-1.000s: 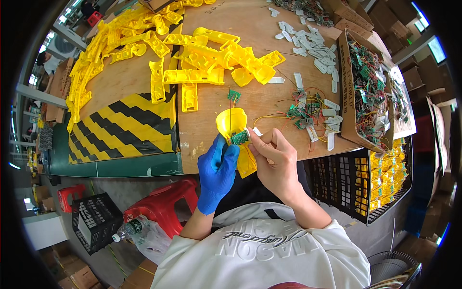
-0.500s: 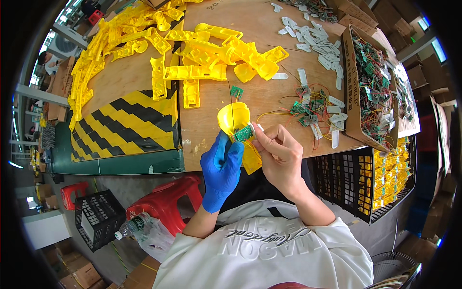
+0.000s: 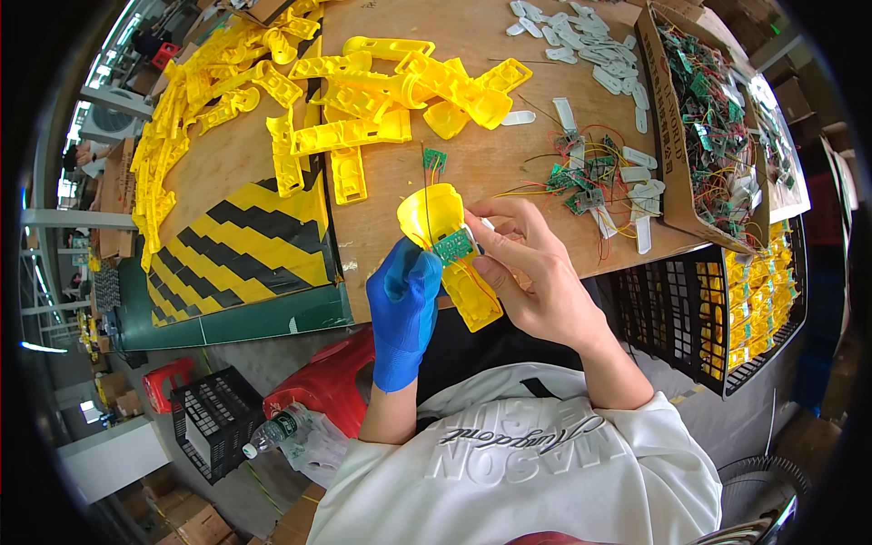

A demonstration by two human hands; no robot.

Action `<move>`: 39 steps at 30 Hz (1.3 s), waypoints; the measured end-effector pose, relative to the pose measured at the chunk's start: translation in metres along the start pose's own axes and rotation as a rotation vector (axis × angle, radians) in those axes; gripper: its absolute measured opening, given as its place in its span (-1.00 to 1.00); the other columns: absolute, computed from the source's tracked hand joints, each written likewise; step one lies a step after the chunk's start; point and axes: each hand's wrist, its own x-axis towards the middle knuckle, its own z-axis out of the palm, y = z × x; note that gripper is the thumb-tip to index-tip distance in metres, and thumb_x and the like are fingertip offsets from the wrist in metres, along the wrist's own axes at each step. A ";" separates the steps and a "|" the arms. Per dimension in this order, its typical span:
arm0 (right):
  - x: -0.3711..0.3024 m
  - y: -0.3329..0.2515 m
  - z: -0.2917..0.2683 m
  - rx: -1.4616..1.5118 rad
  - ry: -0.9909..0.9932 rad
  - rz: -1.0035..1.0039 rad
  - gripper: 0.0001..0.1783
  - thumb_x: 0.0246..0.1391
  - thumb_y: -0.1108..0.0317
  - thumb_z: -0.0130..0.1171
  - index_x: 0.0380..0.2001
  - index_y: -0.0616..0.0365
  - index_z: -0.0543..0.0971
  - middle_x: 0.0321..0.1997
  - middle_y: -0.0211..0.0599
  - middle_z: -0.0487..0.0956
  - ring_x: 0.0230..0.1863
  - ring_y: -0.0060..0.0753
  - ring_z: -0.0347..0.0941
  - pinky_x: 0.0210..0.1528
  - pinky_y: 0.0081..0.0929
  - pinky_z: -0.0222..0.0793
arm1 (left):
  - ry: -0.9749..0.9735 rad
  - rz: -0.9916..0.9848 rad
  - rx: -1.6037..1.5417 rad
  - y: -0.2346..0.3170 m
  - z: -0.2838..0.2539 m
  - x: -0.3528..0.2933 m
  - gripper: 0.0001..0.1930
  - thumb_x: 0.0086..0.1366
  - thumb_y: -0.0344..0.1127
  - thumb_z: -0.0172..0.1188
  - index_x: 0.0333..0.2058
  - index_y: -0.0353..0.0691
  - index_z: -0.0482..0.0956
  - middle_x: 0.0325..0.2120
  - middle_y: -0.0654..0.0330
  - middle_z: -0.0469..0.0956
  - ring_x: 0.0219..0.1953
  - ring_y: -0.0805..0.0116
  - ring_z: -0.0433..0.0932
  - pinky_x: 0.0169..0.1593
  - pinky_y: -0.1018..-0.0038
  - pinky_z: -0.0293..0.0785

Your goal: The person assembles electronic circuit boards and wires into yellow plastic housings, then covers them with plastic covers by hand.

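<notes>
My left hand, in a blue knitted glove, is closed round a yellow plastic housing half with a wide rounded end. A small green circuit board lies across the housing's middle, with thin red and yellow wires and a dark upright wire beside it. My bare right hand has its index finger and thumb at the board's right end. A bit of white shows by its fingers; I cannot make out how it is held. Another green board is just beyond the housing.
Yellow housing halves lie piled ahead and to the left. Wired circuit boards and white plastic strips are on the right. A cardboard box holds more boards. Below the table edge stands a black crate of yellow parts.
The right hand's fingers have shifted from a pinch near the board's upper corner to spread along its right end. The housing and left hand have moved slightly left in the view.
</notes>
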 end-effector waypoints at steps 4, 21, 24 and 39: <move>-0.001 -0.008 -0.006 0.040 -0.204 0.171 -0.42 0.05 0.70 0.11 0.21 0.39 0.42 -0.01 0.07 0.50 -0.09 0.07 0.48 -0.01 -0.20 0.45 | -0.012 0.014 -0.052 -0.002 -0.004 0.000 -0.60 0.40 -0.18 0.22 0.03 -0.41 0.55 -0.34 0.45 0.50 -0.40 0.75 0.29 -0.33 0.72 0.24; -0.010 0.012 0.004 -0.067 -0.075 0.065 -0.31 -0.08 0.71 0.10 0.23 0.42 0.36 -0.07 0.06 0.51 -0.14 0.07 0.44 -0.03 -0.17 0.40 | -0.068 -0.081 -0.033 -0.011 -0.004 0.008 -0.65 0.39 -0.28 0.24 0.02 -0.45 0.57 -0.42 0.48 0.44 -0.43 0.74 0.27 -0.36 0.71 0.21; -0.013 0.005 0.007 -0.055 -0.018 0.021 -0.30 -0.07 0.70 0.12 0.24 0.42 0.36 -0.07 0.05 0.52 -0.15 0.05 0.44 -0.04 -0.17 0.40 | -0.072 -0.019 -0.042 -0.016 -0.008 0.002 -0.56 0.37 -0.15 0.28 0.03 -0.41 0.54 -0.27 0.35 0.56 -0.30 0.61 0.45 -0.21 0.60 0.38; -0.039 -0.028 -0.027 -0.038 0.080 -0.071 -0.37 0.06 0.34 0.37 0.21 0.25 0.45 0.11 -0.06 0.52 -0.03 0.03 0.49 0.02 -0.22 0.44 | -0.178 0.224 -0.274 -0.018 0.008 -0.028 -0.35 0.29 0.04 0.29 0.21 -0.24 0.39 0.03 -0.02 0.58 0.08 0.01 0.57 0.16 0.09 0.50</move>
